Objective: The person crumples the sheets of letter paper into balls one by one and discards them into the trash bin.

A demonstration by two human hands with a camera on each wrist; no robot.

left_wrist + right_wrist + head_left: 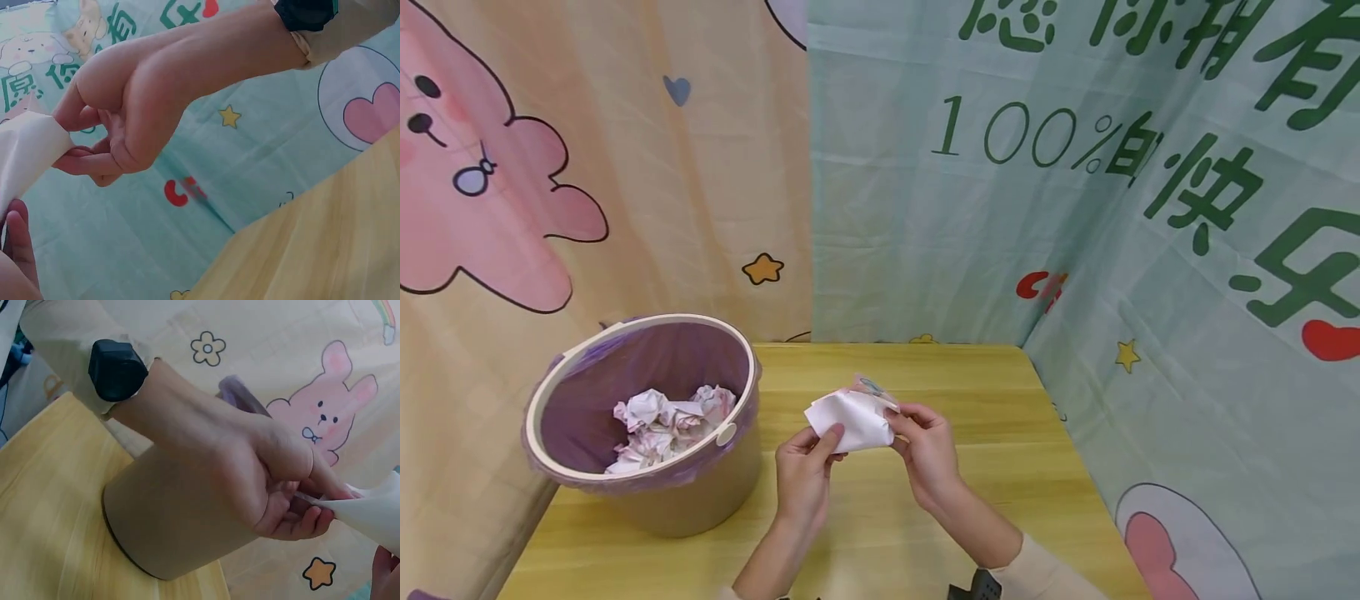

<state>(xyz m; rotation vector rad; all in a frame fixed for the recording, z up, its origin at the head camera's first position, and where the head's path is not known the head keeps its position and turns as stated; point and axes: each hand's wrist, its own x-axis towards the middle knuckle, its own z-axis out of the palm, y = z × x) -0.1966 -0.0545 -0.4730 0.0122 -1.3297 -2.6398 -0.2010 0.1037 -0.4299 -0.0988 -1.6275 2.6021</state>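
Observation:
A piece of white paper [852,419], bent over, with a coloured printed patch at its far edge, is held above the table. My left hand [802,475] pinches its near left side, thumb on top. At the right edge, my right hand [931,454] pinches it between thumb and fingers. The left wrist view shows the right hand [137,106] across the paper [28,147], with part of the left hand [20,265] at the lower left. From the right wrist, the left hand [250,469] is seen gripping the paper [372,512].
A beige bin [692,500] with a purple liner [662,350] stands left of my hands, holding several crumpled papers [658,429]. The wooden table [970,383] ends at printed curtains [917,242] behind and to the right.

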